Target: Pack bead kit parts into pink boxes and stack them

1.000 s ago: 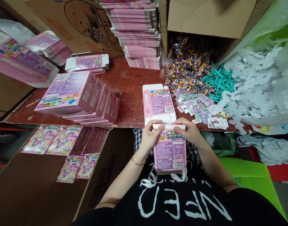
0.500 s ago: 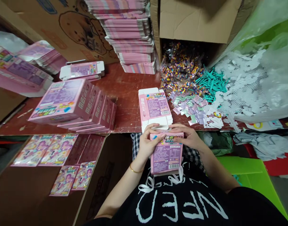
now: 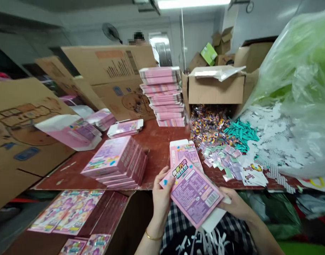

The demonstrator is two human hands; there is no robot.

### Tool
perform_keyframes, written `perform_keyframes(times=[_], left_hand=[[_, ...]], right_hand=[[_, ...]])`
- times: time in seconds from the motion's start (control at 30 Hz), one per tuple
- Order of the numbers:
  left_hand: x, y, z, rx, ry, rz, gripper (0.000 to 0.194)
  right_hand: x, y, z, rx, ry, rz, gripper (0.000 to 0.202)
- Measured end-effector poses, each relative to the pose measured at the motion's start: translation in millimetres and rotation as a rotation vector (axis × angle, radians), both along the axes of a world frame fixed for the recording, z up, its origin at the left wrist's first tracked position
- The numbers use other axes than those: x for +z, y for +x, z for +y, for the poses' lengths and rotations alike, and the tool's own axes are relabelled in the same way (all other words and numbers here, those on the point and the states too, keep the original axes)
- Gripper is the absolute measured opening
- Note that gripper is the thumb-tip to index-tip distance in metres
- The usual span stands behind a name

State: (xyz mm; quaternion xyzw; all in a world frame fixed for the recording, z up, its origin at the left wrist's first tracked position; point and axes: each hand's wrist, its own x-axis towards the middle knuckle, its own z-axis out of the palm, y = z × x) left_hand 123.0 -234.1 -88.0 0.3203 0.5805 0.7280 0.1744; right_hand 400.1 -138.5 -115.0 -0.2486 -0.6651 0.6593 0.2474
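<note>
One pink box (image 3: 195,198), tilted, which we held over our lap (image 3: 169,224), near the table (image 3: 157,150): left hand (image 3: 161,194) gripping its upper end, right hand (image 3: 236,203) its lower, white-flap (image 3: 213,220) end. We judged a light grip best, against creasing.

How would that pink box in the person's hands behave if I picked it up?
The pink box is probably light unless filled, since it looks like thin card. It looks flat and straight-edged, suggesting fair stiffness. The white flap sticking out at its lower end likely bends easily.
</note>
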Motion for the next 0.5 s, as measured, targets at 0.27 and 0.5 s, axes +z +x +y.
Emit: perform_keyframes(times=[0.27,0.5], left_hand=[[28.4,39,-12,-0.770,0.015,1.109,0.101],[0.2,36,-17,-0.628,-0.342,0.343,0.079]], right_hand=[[13.7,-20,19,0.447,0.020,0.255,0.060],[-68.3,8,106,-0.493,0.645,-0.363,0.058]])
